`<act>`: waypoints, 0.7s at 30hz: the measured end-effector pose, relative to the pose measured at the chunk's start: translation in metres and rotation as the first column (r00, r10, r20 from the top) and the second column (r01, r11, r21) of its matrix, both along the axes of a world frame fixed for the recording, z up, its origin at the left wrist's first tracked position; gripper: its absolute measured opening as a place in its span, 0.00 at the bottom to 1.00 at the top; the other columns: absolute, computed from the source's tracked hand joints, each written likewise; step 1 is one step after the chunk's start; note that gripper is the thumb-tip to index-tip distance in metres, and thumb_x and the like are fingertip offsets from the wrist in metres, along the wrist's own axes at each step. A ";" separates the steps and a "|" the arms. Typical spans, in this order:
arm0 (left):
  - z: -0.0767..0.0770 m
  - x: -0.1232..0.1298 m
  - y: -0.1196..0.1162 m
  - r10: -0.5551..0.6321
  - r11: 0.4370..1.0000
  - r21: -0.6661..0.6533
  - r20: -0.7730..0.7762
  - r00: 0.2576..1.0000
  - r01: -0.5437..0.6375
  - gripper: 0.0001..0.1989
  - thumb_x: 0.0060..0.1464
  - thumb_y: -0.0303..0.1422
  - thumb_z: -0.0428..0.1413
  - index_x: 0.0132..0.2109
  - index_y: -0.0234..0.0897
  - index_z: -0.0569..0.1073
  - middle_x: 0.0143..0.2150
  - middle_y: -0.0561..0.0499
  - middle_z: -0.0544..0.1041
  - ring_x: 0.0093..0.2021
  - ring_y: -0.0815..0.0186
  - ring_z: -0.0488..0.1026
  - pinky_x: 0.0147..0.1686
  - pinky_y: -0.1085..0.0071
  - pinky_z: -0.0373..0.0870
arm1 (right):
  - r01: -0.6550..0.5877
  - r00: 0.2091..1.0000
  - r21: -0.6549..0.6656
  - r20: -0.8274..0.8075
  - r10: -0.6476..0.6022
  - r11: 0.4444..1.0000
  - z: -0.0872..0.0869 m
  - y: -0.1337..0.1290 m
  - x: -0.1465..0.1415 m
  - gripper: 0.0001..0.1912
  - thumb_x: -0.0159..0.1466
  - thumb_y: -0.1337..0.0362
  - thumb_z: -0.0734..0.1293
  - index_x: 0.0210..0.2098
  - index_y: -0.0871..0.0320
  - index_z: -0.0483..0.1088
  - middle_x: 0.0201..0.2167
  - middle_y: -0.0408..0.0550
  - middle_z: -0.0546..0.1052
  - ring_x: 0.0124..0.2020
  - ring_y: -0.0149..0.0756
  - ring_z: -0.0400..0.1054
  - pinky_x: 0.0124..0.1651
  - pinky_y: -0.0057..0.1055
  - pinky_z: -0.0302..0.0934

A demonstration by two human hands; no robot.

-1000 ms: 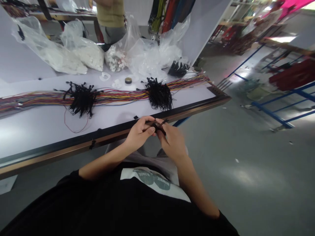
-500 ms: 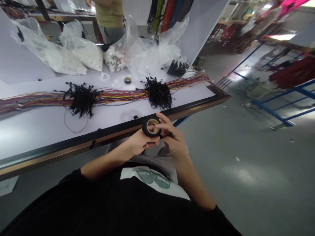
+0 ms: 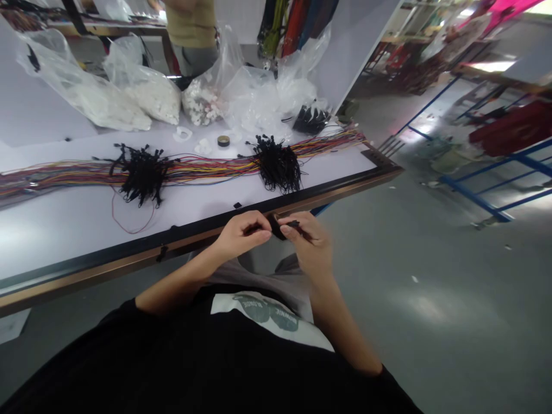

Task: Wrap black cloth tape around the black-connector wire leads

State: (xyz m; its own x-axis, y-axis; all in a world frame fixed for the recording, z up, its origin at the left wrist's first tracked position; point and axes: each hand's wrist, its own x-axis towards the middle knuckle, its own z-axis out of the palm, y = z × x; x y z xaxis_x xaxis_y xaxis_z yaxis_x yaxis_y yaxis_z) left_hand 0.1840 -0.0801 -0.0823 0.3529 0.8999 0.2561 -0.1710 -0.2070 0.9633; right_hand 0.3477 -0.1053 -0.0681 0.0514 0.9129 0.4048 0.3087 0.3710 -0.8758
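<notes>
A roll of black tape [image 3: 276,226], turned nearly edge-on, is between my two hands just off the table's front edge. My left hand [image 3: 244,233] is closed, thumb and fingertips pinched at the roll's left side. From the other side my right hand [image 3: 313,241] grips with thumb and bent fingers; a small dark piece [image 3: 295,223] sticks out between them, its kind unclear. Beyond my hands, two bunches of black cable ends, a left one [image 3: 142,175] and a right one [image 3: 278,164], lie across a long bundle of coloured wires [image 3: 211,168].
A dark raised rim [image 3: 194,224] edges the white table [image 3: 69,230]. Clear plastic bags [image 3: 155,95] of small white parts line the back. A smaller tape roll [image 3: 223,141] lies near them. Past the table, a person [image 3: 192,29] stands. A blue metal frame [image 3: 478,198] is at right.
The roll has turned from showing its open ring to nearly edge-on. My left hand has shifted up from beneath it to its left side, and my right fingers have closed in.
</notes>
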 end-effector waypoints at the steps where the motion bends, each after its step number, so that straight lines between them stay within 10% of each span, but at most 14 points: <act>1: 0.001 0.001 0.001 0.052 0.999 0.020 -0.047 0.998 -0.051 0.04 0.45 0.30 0.59 0.30 0.35 0.72 0.28 0.53 0.74 0.29 0.71 0.70 0.31 0.74 0.65 | 0.016 0.998 0.000 0.054 -0.016 1.000 0.002 -0.001 -0.001 0.04 0.57 0.61 0.68 0.30 0.51 0.76 0.31 0.43 0.77 0.33 0.34 0.69 0.36 0.33 0.63; 11: 0.006 0.017 -0.016 0.337 0.933 -0.086 -0.127 0.933 -0.349 0.07 0.45 0.26 0.57 0.34 0.37 0.69 0.31 0.54 0.73 0.31 0.71 0.69 0.34 0.74 0.65 | 0.156 0.946 0.056 0.278 -0.165 0.986 -0.010 0.003 -0.012 0.10 0.63 0.56 0.61 0.32 0.53 0.70 0.32 0.47 0.79 0.35 0.39 0.73 0.39 0.36 0.65; 16: 0.012 0.012 -0.009 0.109 0.862 -0.506 0.120 0.987 -0.034 0.13 0.44 0.35 0.60 0.34 0.36 0.65 0.22 0.58 0.65 0.18 0.76 0.60 0.17 0.77 0.52 | 0.053 0.943 0.086 0.324 -0.079 0.995 -0.003 0.000 -0.011 0.11 0.63 0.54 0.61 0.31 0.52 0.70 0.33 0.48 0.79 0.35 0.39 0.73 0.39 0.36 0.65; 21: 0.007 0.011 -0.003 0.015 0.844 -0.514 0.303 0.953 0.150 0.20 0.40 0.45 0.62 0.31 0.36 0.64 0.21 0.59 0.61 0.17 0.77 0.56 0.16 0.77 0.45 | 0.172 0.971 -0.069 0.180 -0.157 0.983 0.002 -0.004 -0.015 0.14 0.61 0.50 0.63 0.28 0.54 0.70 0.27 0.45 0.78 0.30 0.38 0.71 0.35 0.34 0.63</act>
